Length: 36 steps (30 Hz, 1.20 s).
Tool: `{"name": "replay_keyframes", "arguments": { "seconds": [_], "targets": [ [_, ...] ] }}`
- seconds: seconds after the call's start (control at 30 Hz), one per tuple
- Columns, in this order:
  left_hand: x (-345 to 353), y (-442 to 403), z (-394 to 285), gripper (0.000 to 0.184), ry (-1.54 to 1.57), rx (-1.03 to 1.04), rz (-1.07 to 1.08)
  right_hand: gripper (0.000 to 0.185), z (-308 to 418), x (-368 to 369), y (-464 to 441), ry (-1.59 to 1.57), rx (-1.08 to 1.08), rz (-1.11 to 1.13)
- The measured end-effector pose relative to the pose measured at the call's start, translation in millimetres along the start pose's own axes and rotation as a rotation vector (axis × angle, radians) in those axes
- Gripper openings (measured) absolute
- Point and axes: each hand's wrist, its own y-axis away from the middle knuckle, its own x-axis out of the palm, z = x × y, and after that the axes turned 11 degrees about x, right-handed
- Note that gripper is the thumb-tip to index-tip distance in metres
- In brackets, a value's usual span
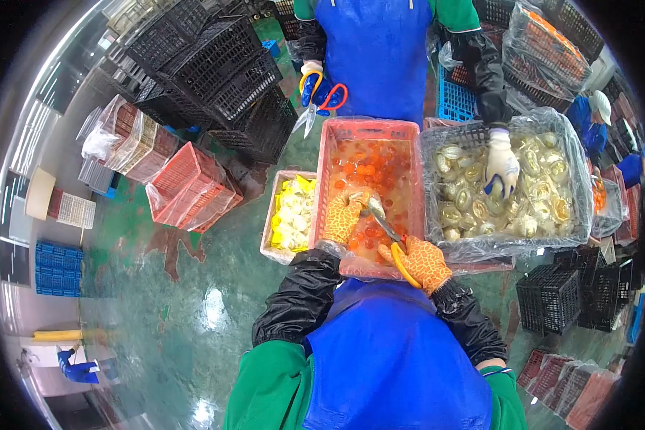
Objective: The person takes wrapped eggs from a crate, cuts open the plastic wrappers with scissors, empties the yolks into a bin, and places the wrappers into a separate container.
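My left hand (342, 216), in an orange patterned glove, is closed around a small pale piece that looks like shellfish (375, 208), partly hidden by the fingers. My right hand (424, 265), gloved alike, grips scissors (384, 225) with a yellow handle; their blades reach up to the pale piece. Both hands are over a red crate (325, 161) of cloudy liquid with orange-red round pieces (362, 170) in it. To the right, a plastic-lined crate (579, 168) holds many pale greenish shellfish, perhaps abalone (534, 186).
Opposite, a co-worker in a blue apron (373, 57) holds scissors (312, 111) in one hand and reaches a white-gloved hand (502, 166) into the shellfish. A pale box (271, 236) with yellow-and-white contents adjoins the red crate. Black crates (218, 72) are stacked behind on the wet green floor (193, 287).
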Motion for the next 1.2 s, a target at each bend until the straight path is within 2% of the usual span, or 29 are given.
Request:
{"name": "replay_keyframes", "arguments": {
  "seconds": [0.1,0.17,0.2,0.27,0.4,0.43,0.5,0.57,0.6,0.7,0.77,0.8,0.87,0.9,0.93,0.97,1.0,1.03,1.07,1.13,1.2],
  "targets": [
    [1,0,-1,0.025,-0.056,-0.002,-0.053,0.069,-2,0,-2,0.022,0.002,-0.020],
    [0,1,-17,0.028,-0.512,0.045,-0.012,0.068,-1,-5,-1,0.028,-0.019,-0.023],
    [0,0,-17,0.028,-0.511,0.044,-0.015,0.068,0,-7,0,0.030,-0.020,-0.022],
    [0,-2,-16,0.029,-0.644,0.255,-0.059,0.065,3,-11,1,0.064,-0.032,-0.044],
    [-10,-10,-5,0.026,-0.716,0.264,-0.015,0.059,-7,-4,-7,0.054,-0.071,-0.055],
    [-11,-9,-4,0.025,-0.734,0.435,0.005,0.057,-9,-3,-8,0.052,-0.089,-0.066],
    [-13,-8,-3,0.023,-0.751,0.604,0.022,0.055,-12,-1,-11,0.050,-0.109,-0.076],
    [-7,-7,-15,0.017,-0.235,0.122,-0.026,0.062,-15,0,-15,0.054,-0.121,-0.062],
    [-8,-6,-20,0.017,-0.235,0.124,-0.024,0.062,-15,0,-16,0.053,-0.121,-0.064],
    [-7,8,-41,0.017,0.629,-0.131,0.073,0.061,-9,-8,-13,-0.081,-0.122,0.055],
    [-3,17,-38,0.020,0.631,-0.188,0.032,0.062,3,-23,3,-0.364,0.037,0.336],
    [-2,21,-36,0.023,0.636,-0.248,-0.011,0.062,2,-19,2,-0.366,0.039,0.338],
    [-14,19,-9,0.027,0.628,-0.268,0.047,0.062,-3,-7,-3,-0.332,0.111,0.346],
    [-19,17,-6,0.027,0.427,-0.172,0.112,0.062,-4,-6,-5,-0.327,0.108,0.349],
    [-22,15,-4,0.027,0.223,-0.076,0.174,0.064,-7,-5,-6,-0.153,-0.049,0.233],
    [-26,13,-1,0.027,0.221,-0.074,0.167,0.066,-8,-5,-8,0.020,-0.206,0.114],
    [-31,11,1,0.028,-0.036,-0.070,0.183,0.066,-9,-4,-9,0.021,-0.214,0.117],
    [-32,10,-7,0.030,-0.293,-0.067,0.195,0.067,-10,-3,-11,0.033,-0.133,0.090],
    [-32,11,-15,0.030,-0.297,-0.065,0.184,0.068,-10,-2,-12,0.046,-0.053,0.062],
    [-28,15,-35,0.033,-0.546,0.004,0.188,0.070,-12,-2,-14,0.077,-0.075,0.047],
    [-25,15,-36,0.039,-0.631,-0.010,0.181,0.072,-7,-10,-9,0.103,-0.079,0.017]
  ]
}}
